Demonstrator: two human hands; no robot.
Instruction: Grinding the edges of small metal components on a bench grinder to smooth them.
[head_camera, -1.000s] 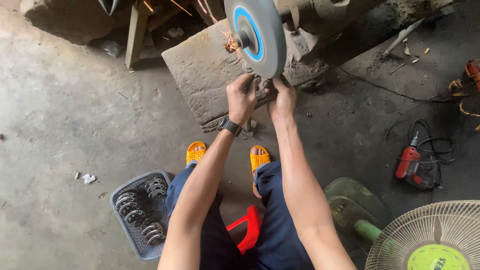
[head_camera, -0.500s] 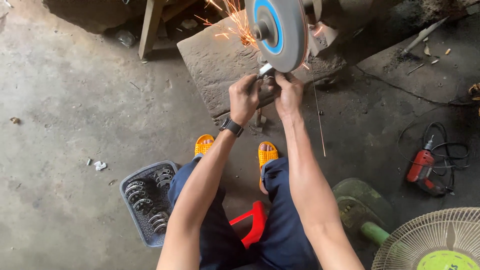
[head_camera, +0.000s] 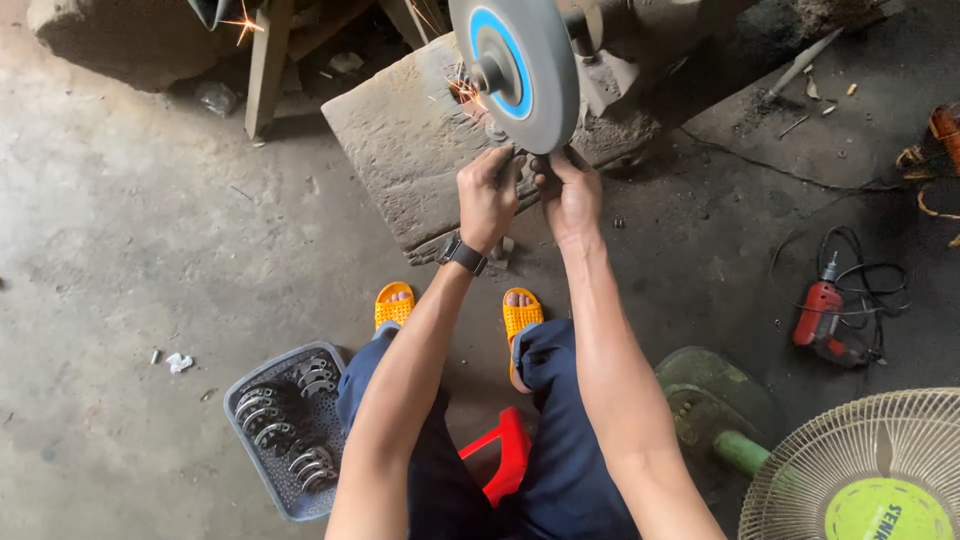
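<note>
Hands meet at the top middle of the picture, just under a big grey wheel (head_camera: 522, 68) with a blue ring. The left hand (head_camera: 487, 198) and the right hand (head_camera: 572, 195) are both closed tight on a small dark metal piece (head_camera: 528, 160), pressed up against the bottom edge of the wheel. Fingers hide most of the piece, so its shape is hard to make out. Orange sparks (head_camera: 462, 92) fly off to the left of the wheel. A watch (head_camera: 463, 253) sits on the left wrist. The wheel's top is cut off by the picture's edge. At the lower left, a grey basket (head_camera: 262, 372) holds curved metal bits. A red stool (head_camera: 502, 455) is mostly hidden under the legs. A fan (head_camera: 862, 468) is cut off at the lower right corner, and a red drill (head_camera: 822, 313) lies on the floor at the right.
</note>
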